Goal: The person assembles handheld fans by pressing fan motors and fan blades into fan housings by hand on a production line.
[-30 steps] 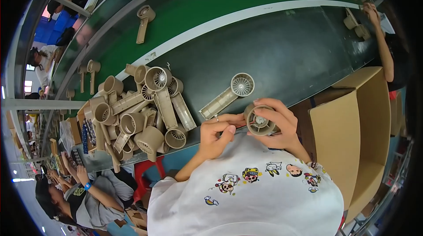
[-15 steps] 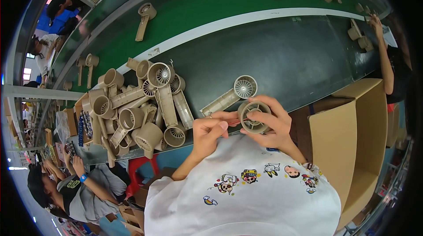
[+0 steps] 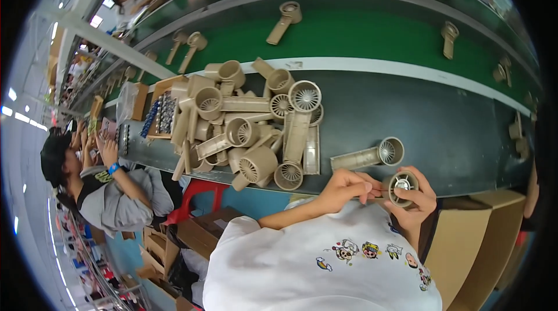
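Beige round plastic housing with a spoked hub (image 3: 401, 182) held in the right hand (image 3: 419, 197), with the left hand (image 3: 349, 188) close by.
The housing is gripped between curled right fingers and thumb, its open face turned up; the left fingers are bent together just to its left, and whether anything is pinched there cannot be told. Beyond both hands, a beige plastic half-shell with long handle and grilled cup (image 3: 369, 156) is laid roughly left to right, cup nearer the right hand, handle end nearer the left.

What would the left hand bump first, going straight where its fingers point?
The left hand would probably meet the beige round part held by the right hand; they may already touch.
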Action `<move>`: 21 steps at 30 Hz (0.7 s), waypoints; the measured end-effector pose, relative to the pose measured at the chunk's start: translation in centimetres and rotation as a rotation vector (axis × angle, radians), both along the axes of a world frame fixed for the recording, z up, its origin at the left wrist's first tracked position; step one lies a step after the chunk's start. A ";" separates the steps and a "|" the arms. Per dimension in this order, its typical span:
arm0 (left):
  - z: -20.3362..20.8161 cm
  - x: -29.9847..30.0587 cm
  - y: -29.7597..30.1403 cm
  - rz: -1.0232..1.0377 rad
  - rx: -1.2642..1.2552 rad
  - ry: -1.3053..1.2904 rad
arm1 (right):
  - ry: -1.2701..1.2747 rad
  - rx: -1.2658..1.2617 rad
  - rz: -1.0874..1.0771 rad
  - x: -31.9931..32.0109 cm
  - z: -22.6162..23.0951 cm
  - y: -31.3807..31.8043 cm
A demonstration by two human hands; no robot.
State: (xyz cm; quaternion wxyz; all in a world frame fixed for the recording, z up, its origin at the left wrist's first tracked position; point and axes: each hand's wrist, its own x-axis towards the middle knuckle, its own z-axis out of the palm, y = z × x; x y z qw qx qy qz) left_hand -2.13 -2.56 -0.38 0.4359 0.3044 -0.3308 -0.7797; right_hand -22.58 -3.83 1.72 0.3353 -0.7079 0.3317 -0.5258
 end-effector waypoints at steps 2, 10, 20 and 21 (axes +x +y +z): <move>0.2 0.2 0.1 0.000 -0.041 -0.018 | -0.039 0.012 0.001 0.0 -0.6 0.1; 0.1 0.3 0.0 0.059 -0.065 -0.059 | -0.058 0.089 -0.008 0.7 -0.7 0.4; 0.7 0.4 -0.1 0.052 -0.080 -0.082 | 0.032 -0.151 -0.050 0.7 -0.8 0.1; 0.7 0.5 -0.1 0.047 -0.080 -0.081 | 0.051 -0.227 -0.065 0.9 -0.7 0.0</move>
